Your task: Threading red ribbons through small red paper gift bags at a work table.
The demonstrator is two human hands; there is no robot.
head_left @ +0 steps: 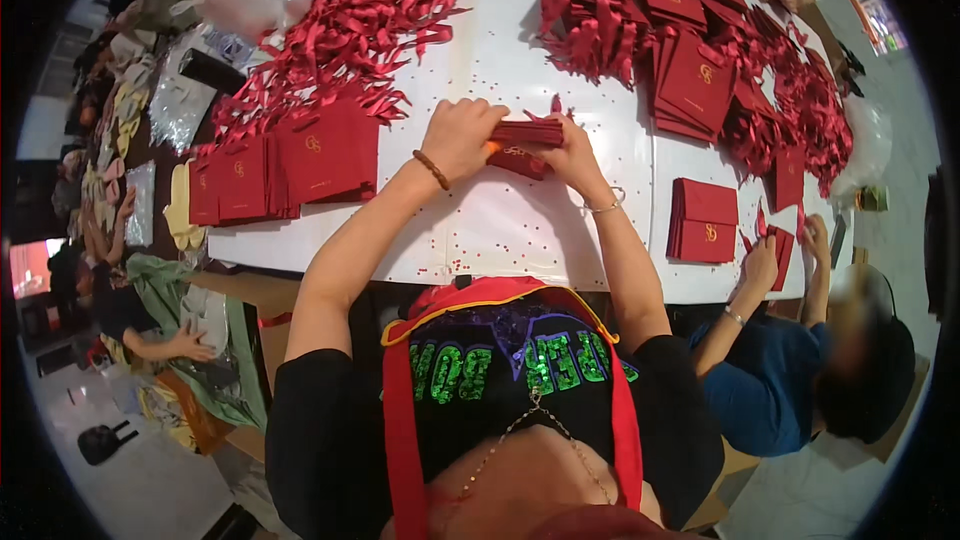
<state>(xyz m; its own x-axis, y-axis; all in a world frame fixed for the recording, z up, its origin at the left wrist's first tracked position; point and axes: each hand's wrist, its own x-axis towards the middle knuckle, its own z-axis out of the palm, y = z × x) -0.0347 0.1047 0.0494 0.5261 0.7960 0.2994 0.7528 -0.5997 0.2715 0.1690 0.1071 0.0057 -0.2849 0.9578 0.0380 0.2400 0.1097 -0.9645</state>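
Over the white table [490, 220], my left hand [465, 138] and my right hand [574, 157] grip opposite ends of a small stack of dark red gift bags [530, 132]. The stack's layered edges face up, and a gold mark shows on its near side. Something orange peeks out by my left fingertips; I cannot make out what it is. A bit of red ribbon sticks up beside my right hand. My fingers are wrapped round the bags, and their far sides are hidden.
Stacked red bags [325, 152] with a heap of red ribbons [350, 20] lie at left. More bags [692, 85] and a flat-lying stack [702, 220] are at right. A co-worker's hands [762, 262] handle a red bag at the right edge. Small red dots speckle the tabletop.
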